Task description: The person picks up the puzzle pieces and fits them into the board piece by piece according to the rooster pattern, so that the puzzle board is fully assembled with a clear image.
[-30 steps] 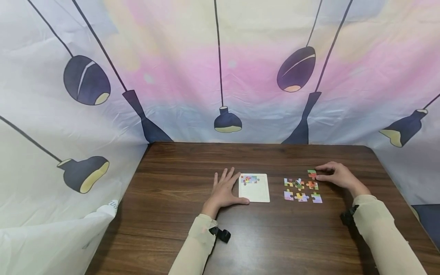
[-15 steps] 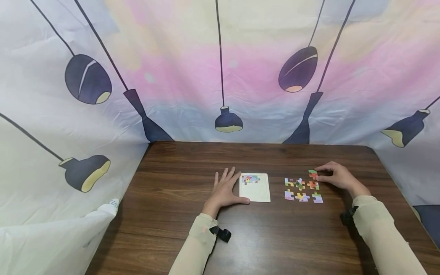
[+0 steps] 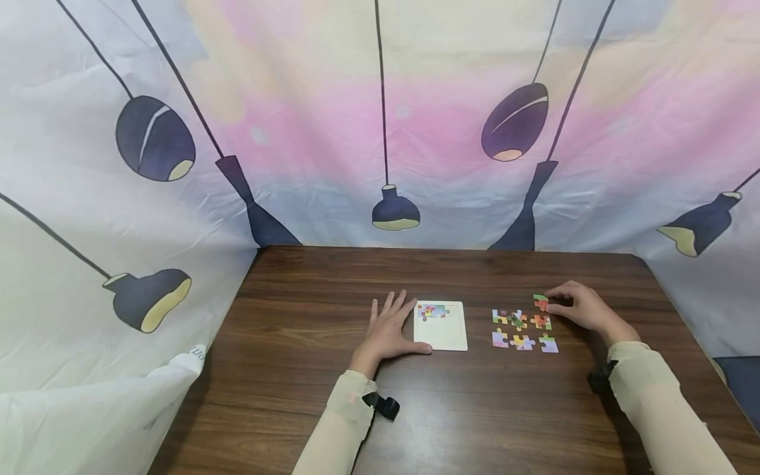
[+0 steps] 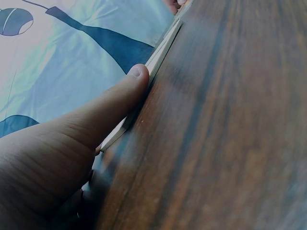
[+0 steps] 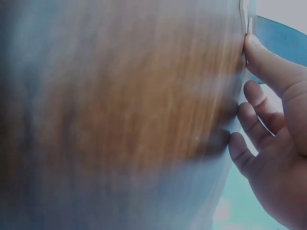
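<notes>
A white square puzzle tray (image 3: 451, 336) lies flat on the table, with a few joined jigsaw pieces (image 3: 432, 311) at its upper left. My left hand (image 3: 388, 336) is spread along the tray's left side, its thumb (image 4: 136, 74) straight against the near edge and forefinger at the far left corner. To the right, my right hand (image 3: 584, 309) has thumb and forefinger at the right edge of a red and green puzzle piece (image 3: 539, 302), pinching it. In the right wrist view the thumb (image 5: 256, 50) touches a thin edge; the forefinger is hidden there.
Several loose puzzle pieces (image 3: 522, 342) lie in rough rows right of the tray, just nearer than the pinched one. The brown wooden table (image 3: 332, 277) ends at a printed cloth curtain (image 3: 320, 132) behind and at the left.
The red and green piece has shifted very slightly and turned a little under the right hand. The left hand and the tray stay where they were.
</notes>
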The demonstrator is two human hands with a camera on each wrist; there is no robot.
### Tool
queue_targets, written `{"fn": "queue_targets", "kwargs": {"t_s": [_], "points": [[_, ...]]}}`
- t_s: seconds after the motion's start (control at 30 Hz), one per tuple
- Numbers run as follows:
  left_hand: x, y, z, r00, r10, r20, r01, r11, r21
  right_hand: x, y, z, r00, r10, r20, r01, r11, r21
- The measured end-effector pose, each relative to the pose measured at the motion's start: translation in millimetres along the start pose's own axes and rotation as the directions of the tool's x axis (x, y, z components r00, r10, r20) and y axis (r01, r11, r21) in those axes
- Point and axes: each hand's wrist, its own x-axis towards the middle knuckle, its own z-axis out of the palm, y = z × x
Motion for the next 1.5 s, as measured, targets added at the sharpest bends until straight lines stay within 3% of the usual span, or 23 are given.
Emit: {"fn": "queue_targets", "kwargs": {"t_s": [0.23,0.7,1.0,1.5], "points": [[0.3,-0.7,2.0,1.0,0.005,0.0,-0.005,1.0,0.006,1.7,1.3,2.2,0.998,0.029,-0.053,-0.03,1.0,-0.009],[-1.2,0.0,0.5,1.0,0.001,0.007,-0.001,1.0,0.005,7.5,-20.6,8.3,0.995,-0.032,-0.093,0.03,0.999,-0.016],[-1.0,0.4,-0.8,1.0,0.001,0.0,-0.001,1.0,-0.005,12.9,-41.0,11.9,0.996,-0.065,-0.059,0.066,0.998,0.01],[-1.8,1.8,-1.7,1.0,0.001,0.002,-0.001,1.0,0.002,24.3,-65.0,34.4,0.993,-0.12,-0.002,0.119,0.989,0.083]]}}
